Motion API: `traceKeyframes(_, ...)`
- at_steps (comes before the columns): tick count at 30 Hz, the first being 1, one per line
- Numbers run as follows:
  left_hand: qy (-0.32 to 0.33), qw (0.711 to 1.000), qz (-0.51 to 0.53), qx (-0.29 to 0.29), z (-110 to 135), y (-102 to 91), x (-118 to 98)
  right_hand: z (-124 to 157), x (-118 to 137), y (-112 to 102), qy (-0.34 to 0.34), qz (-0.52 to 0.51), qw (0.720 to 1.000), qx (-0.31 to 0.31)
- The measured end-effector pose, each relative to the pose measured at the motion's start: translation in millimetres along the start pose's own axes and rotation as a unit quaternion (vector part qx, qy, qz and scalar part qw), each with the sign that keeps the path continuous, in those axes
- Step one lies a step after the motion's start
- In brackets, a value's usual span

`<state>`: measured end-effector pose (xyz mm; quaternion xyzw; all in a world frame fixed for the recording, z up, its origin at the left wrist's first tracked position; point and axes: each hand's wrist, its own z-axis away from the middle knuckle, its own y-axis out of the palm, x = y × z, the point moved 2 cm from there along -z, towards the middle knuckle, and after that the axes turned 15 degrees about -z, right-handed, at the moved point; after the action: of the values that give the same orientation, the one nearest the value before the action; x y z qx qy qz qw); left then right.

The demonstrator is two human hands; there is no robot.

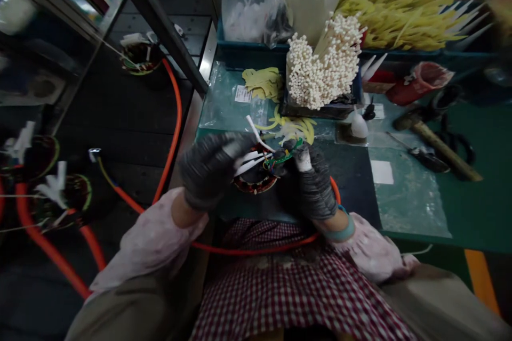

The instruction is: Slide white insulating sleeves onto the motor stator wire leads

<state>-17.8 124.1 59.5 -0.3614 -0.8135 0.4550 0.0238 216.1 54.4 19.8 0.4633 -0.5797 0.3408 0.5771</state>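
Since both hands crowd it, the wound motor stator [256, 184] shows only in part, held low at the bench edge above a red-check apron [296, 287]. L hand [212, 170], in a grey knit glove: fingers narrow, pinched on approx. 3 white insulating strips [254, 162]. R hand [316, 184], also gloved, w/ white tape on one fingertip [303, 159]: fingers curled in close on the green-and-yellow leads [282, 157], though exact contact is partly hidden.

Handling, est.: stator prob. heavy for its size and stiff, but windings look easily nicked, so best held by the outer rim, not the leads. Strips look light, thin, bendy, maybe slippery; take them near the base.

Counts: 1 stator in hand, 3 more on the dark conveyor [156, 24] to the L, all w/ white strips. Also 1 bundle of white-tipped rods [324, 61], 1 heap of yellow strips [396, 5] in a bin, 1 small pile of yellow pieces [294, 128] just past the stator, 1 red cup [418, 82], 1 wooden-handled hammer [436, 141] on the green bench mat [472, 213]. Orange cable [172, 112] loops past the bench and across the lap; no. of runs unclear.
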Motion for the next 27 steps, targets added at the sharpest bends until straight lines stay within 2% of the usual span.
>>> traceKeyframes(2, 0.043, 0.999, 0.015, 0.016, 12.1, -5.3, -30.9, 0.7, 6.9, 3.6, -0.008, 0.003, 1.000, 0.002)
traceKeyframes(4, 0.086, 0.996, 0.022, 0.021, 17.5, -3.3, -45.6, 1.5, 14.8, 4.8, -0.026, 0.016, 1.000, 0.003)
traceKeyframes(8, 0.152, 0.988, 0.003, 0.013, 20.4, 0.9, -45.6, 6.3, 21.8, 2.1, -0.058, 0.026, 0.998, 0.004)
traceKeyframes(12, 0.155, 0.988, 0.011, 0.021, 20.0, -8.6, -49.7, 15.0, 24.6, -1.6, -0.090, -0.011, 0.995, 0.030)
traceKeyframes(14, 0.126, 0.991, 0.032, 0.026, 18.5, -14.0, -56.2, 18.9, 27.1, -2.6, -0.092, -0.037, 0.993, 0.061)
traceKeyframes(17, -0.011, 0.992, 0.088, 0.093, 15.9, -14.1, -58.1, 22.2, 29.1, -2.0, -0.087, -0.043, 0.984, 0.147)
traceKeyframes(19, -0.093, 0.982, 0.112, 0.121, 15.5, -12.2, -51.0, 22.0, 27.2, -1.2, -0.090, -0.027, 0.974, 0.204)
traceKeyframes(21, -0.127, 0.979, 0.105, 0.117, 15.6, -12.8, -37.4, 19.4, 23.5, -1.1, -0.096, -0.011, 0.967, 0.234)
traceKeyframes(24, -0.138, 0.979, 0.057, 0.136, 14.6, -14.9, -12.3, 10.9, 19.7, -4.0, -0.085, -0.016, 0.973, 0.214)
traceKeyframes(25, -0.136, 0.976, 0.040, 0.167, 13.1, -13.2, -5.1, 7.2, 20.0, -5.6, -0.074, -0.016, 0.977, 0.201)
traceKeyframes(27, -0.136, 0.950, 0.008, 0.280, 7.8, -3.1, 6.6, -0.7, 23.1, -8.7, -0.054, 0.002, 0.982, 0.179)
